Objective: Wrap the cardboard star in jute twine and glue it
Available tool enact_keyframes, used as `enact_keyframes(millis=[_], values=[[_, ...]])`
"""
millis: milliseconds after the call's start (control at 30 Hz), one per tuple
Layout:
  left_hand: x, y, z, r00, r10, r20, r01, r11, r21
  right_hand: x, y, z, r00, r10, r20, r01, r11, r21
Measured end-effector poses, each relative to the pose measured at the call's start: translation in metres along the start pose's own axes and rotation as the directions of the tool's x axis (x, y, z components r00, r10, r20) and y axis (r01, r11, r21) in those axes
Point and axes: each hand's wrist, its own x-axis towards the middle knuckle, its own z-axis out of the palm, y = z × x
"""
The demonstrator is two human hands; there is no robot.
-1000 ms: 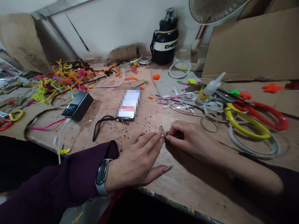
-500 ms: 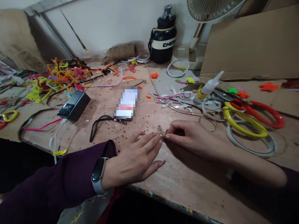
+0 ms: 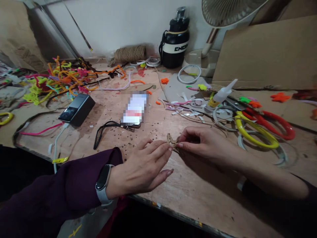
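Note:
A small brown twine piece (image 3: 170,140), pointed like a star, lies on the wooden table between my hands. Thumb and forefinger of my right hand (image 3: 201,140) pinch its right side. My left hand (image 3: 145,167) is stretched out flat, palm down, with its fingertips resting on the left part of the piece and the thumb apart. The fingers cover much of the piece, so its full shape is hidden. Beyond the hands, a phone (image 3: 135,109) with a blurred screen lies on the table, its black strap (image 3: 101,132) curling to the left.
Orange and red scissors-like loops aside, a glue bottle (image 3: 220,96) stands among paper scraps near yellow-handled scissors (image 3: 257,135). Tangled pipe cleaners (image 3: 66,77) lie back left, behind a grey power bank (image 3: 76,110). A twine spool (image 3: 130,53), black bottle (image 3: 175,43) and fan (image 3: 205,58) line the wall.
The view has shifted slightly. My right hand still pinches the twine piece, a little more of which shows between the hands. My left hand stays flat against it.

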Motion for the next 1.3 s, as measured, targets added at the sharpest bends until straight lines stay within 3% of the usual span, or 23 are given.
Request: enact_keyframes(millis=[600,933,1133,1300], values=[[0.004,-0.004,-0.002,1.0,0.011,0.006,-0.011,1.0,0.018,0.002,0.0,0.001,0.999,-0.045,0.014,0.044,0.999,0.026],[0.016,-0.026,-0.013,0.997,0.067,0.029,-0.069,0.993,0.096,-0.006,-0.004,0.005,1.0,-0.001,0.024,0.001,1.0,0.014],[0.017,-0.044,-0.007,0.988,0.154,-0.011,-0.154,0.987,0.051,-0.014,-0.016,0.014,1.0,-0.007,-0.024,0.005,0.995,-0.097],[0.016,-0.045,-0.005,0.982,0.188,0.006,-0.187,0.982,-0.029,-0.014,-0.013,0.015,0.999,-0.04,0.005,0.04,0.999,-0.023]])
